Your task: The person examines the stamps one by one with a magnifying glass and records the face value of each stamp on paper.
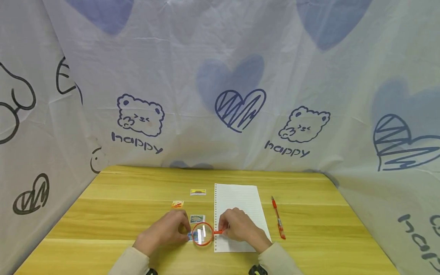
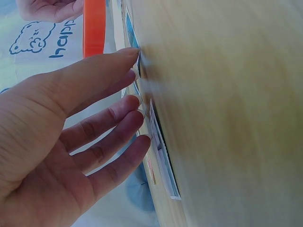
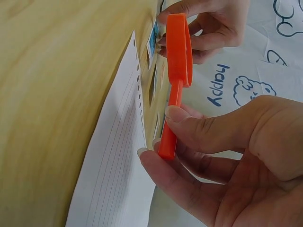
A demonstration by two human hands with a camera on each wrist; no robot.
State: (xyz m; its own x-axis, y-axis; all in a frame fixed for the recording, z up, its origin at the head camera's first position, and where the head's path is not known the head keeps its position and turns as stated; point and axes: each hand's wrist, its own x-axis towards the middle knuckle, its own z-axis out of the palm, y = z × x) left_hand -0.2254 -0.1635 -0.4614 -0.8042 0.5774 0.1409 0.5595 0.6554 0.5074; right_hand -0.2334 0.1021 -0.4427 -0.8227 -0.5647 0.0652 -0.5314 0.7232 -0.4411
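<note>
In the head view, a blue stamp (image 1: pixel 191 236) is laid flat on the worktop (image 1: pixel 326 229), about midway between the left and right edges and well in from the far edge. Its left end is touched by the thumb and first finger of the left hand (image 1: pixel 168 231). Its right part is seen through the red magnifying glass (image 1: pixel 203 234), whose handle is pinched by the right hand (image 1: pixel 240 225). Toward the far edge, a green stamp (image 1: pixel 197 219), an orange stamp (image 1: pixel 177 204) and a yellow stamp (image 1: pixel 198 192) are spread out. Lined paper (image 1: pixel 237 198) is set under the right hand, and a red pen (image 1: pixel 278 217) is placed nearer the right edge.

In the left wrist view, the left fingers (image 2: pixel 118 116) are spread apart and only a little bent. The blue stamp is met by the tips of the thumb and first finger. Another stamp is seen just beside the little finger; which one cannot be told.

In the right wrist view, the red handle is gripped between the right thumb and fingers (image 3: pixel 189 189). The round part is held up off the worktop, and the blue stamp is seen past it, by the left fingertips.
</note>
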